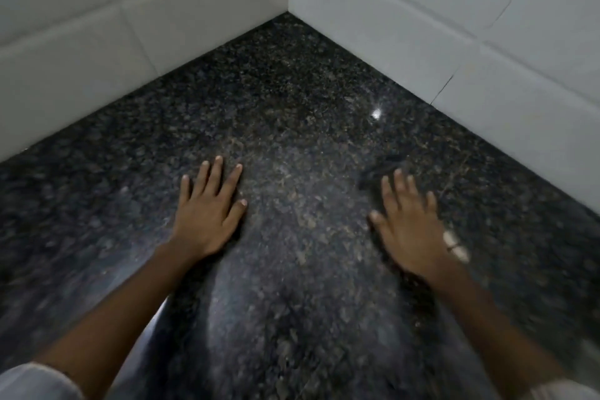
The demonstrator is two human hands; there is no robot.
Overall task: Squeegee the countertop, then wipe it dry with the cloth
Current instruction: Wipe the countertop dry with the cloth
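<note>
Countertop: the countertop (pixel 292 114) is dark stone with little brown and grey specks. It fills most of the view and runs back into a corner.
Shine: a small bright spot of light sits on the stone, near the right wall.
Walls: two walls of white tiles (pixel 422 10) meet at the corner, one on the left and one on the right. They touch the back edges of the countertop.
Left hand: the left hand (pixel 207 217) is open and lies flat, palm down, on the stone. The fingers are spread. It holds nothing.
Right hand: the right hand (pixel 410 230) is open too, with the fingers spread and nothing in it. It looks blurry. I cannot tell if it touches the stone or is just above it.
Small thing: something small and pale (pixel 456 247) shows at the outer edge of the right hand. It is too blurry to tell what it is.
Sleeves: light sleeves (pixel 35 380) show at the bottom corners.
</note>
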